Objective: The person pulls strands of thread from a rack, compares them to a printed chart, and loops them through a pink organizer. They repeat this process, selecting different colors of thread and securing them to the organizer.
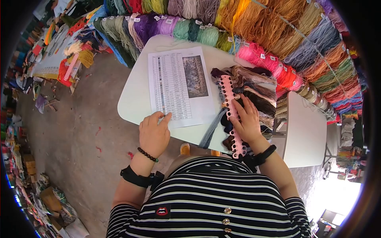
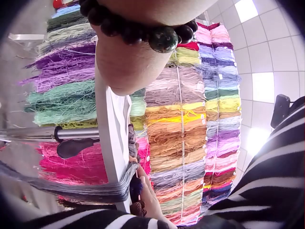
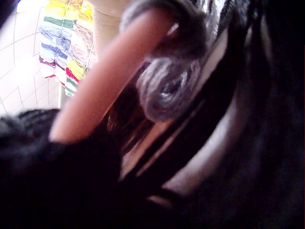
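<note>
My left hand (image 1: pixel 154 133) is at the lower left of a printed chart (image 1: pixel 172 85), with fingertips on its bottom rows. The sheet carries a table of rows and a picture. My right hand (image 1: pixel 248 121) rests on a pink strip with holes (image 1: pixel 229 97), fingers spread over the dark yarn hanks (image 1: pixel 262 105) looped along it. From the strip, a grey-blue hank (image 1: pixel 212 131) trails over the table's front edge; it also hangs in the left wrist view. The right wrist view is dark and close, with a finger across a grey yarn loop (image 3: pixel 169 90).
The chart and strip lie on a white table (image 1: pixel 137 95). Racks of coloured yarn (image 1: pixel 274 27) line the back and right. A second white table (image 1: pixel 305 131) stands to the right. At the far left, another table (image 1: pixel 51 57) bears yarn and a second pink strip (image 1: pixel 71 66).
</note>
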The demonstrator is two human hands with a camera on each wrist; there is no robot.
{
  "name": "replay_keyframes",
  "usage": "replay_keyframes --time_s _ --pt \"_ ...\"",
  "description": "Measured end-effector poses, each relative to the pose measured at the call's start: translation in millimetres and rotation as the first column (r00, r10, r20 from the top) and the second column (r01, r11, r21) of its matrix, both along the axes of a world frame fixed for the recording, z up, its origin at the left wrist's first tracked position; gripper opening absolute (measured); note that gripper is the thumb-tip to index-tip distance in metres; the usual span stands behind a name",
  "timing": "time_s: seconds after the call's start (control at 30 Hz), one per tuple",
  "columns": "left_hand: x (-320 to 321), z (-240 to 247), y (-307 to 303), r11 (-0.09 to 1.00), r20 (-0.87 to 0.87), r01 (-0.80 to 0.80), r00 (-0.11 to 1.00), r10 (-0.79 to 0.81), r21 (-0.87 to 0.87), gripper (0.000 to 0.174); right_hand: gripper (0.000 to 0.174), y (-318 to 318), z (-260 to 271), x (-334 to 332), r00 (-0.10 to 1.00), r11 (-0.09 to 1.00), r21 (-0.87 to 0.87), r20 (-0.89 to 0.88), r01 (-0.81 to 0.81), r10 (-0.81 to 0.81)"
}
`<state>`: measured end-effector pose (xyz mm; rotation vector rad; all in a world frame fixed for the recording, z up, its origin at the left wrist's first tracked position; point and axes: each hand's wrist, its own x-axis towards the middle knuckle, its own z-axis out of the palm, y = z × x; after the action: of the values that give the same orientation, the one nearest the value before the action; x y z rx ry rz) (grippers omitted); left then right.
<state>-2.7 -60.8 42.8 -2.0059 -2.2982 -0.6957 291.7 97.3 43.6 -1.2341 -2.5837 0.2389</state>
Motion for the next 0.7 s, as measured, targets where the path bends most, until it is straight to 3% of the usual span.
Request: replay_keyframes --time_s 0.5,0.6,0.7 --pt "-9 12 8 0.996 0.093 0.084 0.992 -0.084 0.009 0.031 0.057 0 -1 1 1.0 1.0 0.007 -0.021 0.012 -0.012" --pt "-26 22 23 0.978 0.167 0.181 0.966 -0.197 0.103 0.021 0.056 -1 -2 3 0.999 1.0 0.009 -0.038 0.012 -0.011" --pt "-38 63 48 0.96 0.198 0.2 0.95 -0.239 0.197 0.021 0.055 -1 8 3 0.999 1.0 -0.009 -0.043 -0.002 0.002"
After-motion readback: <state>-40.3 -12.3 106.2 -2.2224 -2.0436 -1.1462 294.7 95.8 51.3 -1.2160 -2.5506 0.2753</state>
